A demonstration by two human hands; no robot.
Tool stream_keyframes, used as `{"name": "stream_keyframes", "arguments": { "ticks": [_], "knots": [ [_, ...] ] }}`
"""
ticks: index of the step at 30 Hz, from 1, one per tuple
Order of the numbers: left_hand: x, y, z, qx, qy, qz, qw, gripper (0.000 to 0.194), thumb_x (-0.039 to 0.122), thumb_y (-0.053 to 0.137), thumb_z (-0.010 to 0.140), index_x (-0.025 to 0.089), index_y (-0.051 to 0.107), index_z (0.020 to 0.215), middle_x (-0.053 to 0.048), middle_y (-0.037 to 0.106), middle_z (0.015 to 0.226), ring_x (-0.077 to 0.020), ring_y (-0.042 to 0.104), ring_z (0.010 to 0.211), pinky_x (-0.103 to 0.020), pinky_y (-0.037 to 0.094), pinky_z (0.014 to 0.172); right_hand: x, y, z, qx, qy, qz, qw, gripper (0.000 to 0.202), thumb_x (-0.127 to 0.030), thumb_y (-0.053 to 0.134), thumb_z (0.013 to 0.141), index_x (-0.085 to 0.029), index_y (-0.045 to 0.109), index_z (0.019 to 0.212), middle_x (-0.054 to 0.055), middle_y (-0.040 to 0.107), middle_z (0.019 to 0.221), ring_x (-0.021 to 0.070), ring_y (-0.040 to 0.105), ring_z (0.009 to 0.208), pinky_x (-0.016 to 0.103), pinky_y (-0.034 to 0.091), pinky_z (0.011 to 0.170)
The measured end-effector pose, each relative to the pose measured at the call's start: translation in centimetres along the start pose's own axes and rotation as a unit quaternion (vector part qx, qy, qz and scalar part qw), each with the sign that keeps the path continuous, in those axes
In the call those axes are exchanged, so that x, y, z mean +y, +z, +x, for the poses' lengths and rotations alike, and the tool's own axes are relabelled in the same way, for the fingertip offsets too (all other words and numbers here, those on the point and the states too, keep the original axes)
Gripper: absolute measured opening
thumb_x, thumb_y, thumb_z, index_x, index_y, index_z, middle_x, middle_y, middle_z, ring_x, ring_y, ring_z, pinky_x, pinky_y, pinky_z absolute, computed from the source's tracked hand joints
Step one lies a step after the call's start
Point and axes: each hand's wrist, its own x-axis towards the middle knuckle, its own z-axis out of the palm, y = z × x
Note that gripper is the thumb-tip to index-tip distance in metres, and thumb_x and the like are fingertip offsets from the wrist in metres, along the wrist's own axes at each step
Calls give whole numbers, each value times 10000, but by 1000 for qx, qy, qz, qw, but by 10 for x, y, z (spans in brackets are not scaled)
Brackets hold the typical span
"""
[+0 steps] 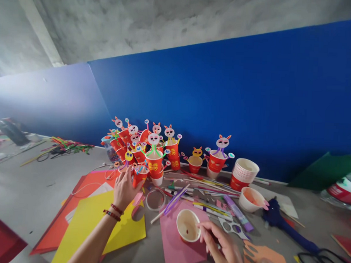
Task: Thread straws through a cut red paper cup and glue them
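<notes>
My left hand [126, 189] reaches to the cluster of decorated cups, thumb and fingers apart, beside a red paper cup [140, 175] with pipe cleaners in it. Whether the fingertips touch that cup is hard to tell. With thumb and fingertips, my right hand [221, 244] pinches the rim of a paper cup [188, 227], its white inside facing me, over a pink sheet [170, 240]. A small dark spot shows inside it. Behind the left hand, several red cups carry rabbit faces on pipe cleaners, such as the front rabbit cup [154, 163].
Pens and pipe cleaners [202, 185] lie mid-table. At the right are a cup stack [245, 171], a cup with orange inside [251, 200], white-handled scissors [232, 229] and a blue glue gun [290, 229]. Yellow paper [87, 217] lies left, and a blue partition [209, 94] rises behind.
</notes>
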Motion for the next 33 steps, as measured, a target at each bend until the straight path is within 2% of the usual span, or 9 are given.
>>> {"name": "stream_keyframes", "arguments": {
  "ticks": [4, 8, 13, 16, 21, 25, 28, 30, 33],
  "knots": [
    [-6, 1, 2, -8, 2, -7, 1000, 735, 487, 630, 824, 140, 381, 1422, -170, 679, 1132, -366, 627, 1087, -476, 473, 936, 0, -1, -1, 3, -2, -1, 1000, 292, -463, 496, 982, -245, 679, 919, -9, 672, 645, 144, 647, 537, 169, 497, 496],
    [-9, -3, 0, 11, 5, -39, 999, 700, 478, 630, 834, 145, 393, 1403, -152, 684, 1090, -345, 649, 1035, -472, 503, 902, -4, -2, -1, -3, 1, 0, 1000, 306, -473, 490, 983, -242, 680, 917, -8, 666, 633, 146, 640, 529, 172, 499, 496],
    [-12, -10, -3, 38, -14, -76, 996, 704, 500, 586, 860, 135, 362, 1418, -170, 664, 1144, -316, 674, 974, -444, 549, 812, -6, -2, 0, 1, -3, -1, 1000, 292, -456, 487, 989, -243, 677, 927, -14, 668, 636, 136, 635, 523, 161, 487, 483],
    [-17, -15, -5, 47, -52, -98, 993, 733, 541, 597, 843, 140, 369, 1413, -161, 678, 1115, -299, 690, 895, -432, 564, 759, -5, -1, 0, 0, -11, -4, 1000, 272, -440, 495, 990, -245, 675, 929, -20, 667, 631, 131, 636, 522, 157, 490, 498],
    [-27, -30, -8, 69, -158, -166, 971, 714, 578, 641, 786, 174, 439, 1339, -107, 692, 1016, -241, 672, 737, -377, 564, 647, -4, -1, 1, 9, -25, -7, 1000, 240, -413, 511, 987, -250, 676, 928, -27, 669, 631, 123, 631, 513, 153, 492, 516],
    [-20, -56, -10, 113, -203, -327, 916, 513, 506, 711, 762, 188, 569, 1139, -53, 684, 942, -210, 671, 811, -324, 562, 719, -1, -1, -1, 16, -22, 5, 1000, 218, -393, 535, 977, -247, 689, 925, -17, 681, 649, 129, 642, 530, 154, 495, 515],
    [4, -76, -16, 120, -191, -478, 849, 364, 429, 700, 814, 202, 606, 1082, -43, 681, 1017, -191, 662, 881, -278, 552, 752, -3, -1, -4, 25, -31, 26, 999, 212, -389, 558, 964, -245, 709, 924, 1, 695, 669, 147, 666, 577, 169, 519, 561],
    [30, -82, -21, 73, -192, -552, 808, 356, 423, 681, 837, 210, 615, 1114, -47, 700, 1027, -207, 672, 901, -285, 557, 754, -8, 1, -6, 23, -27, 44, 998, 227, -398, 564, 959, -239, 722, 923, 21, 707, 696, 162, 674, 606, 192, 529, 592],
    [78, -77, -26, -53, -182, -641, 744, 439, 404, 723, 805, 209, 613, 1183, -77, 723, 1066, -255, 690, 957, -333, 570, 795, -20, 4, -10, 21, -1, 78, 997, 263, -424, 569, 953, -220, 735, 937, 63, 737, 797, 180, 681, 663, 226, 533, 620]
  ]
}}
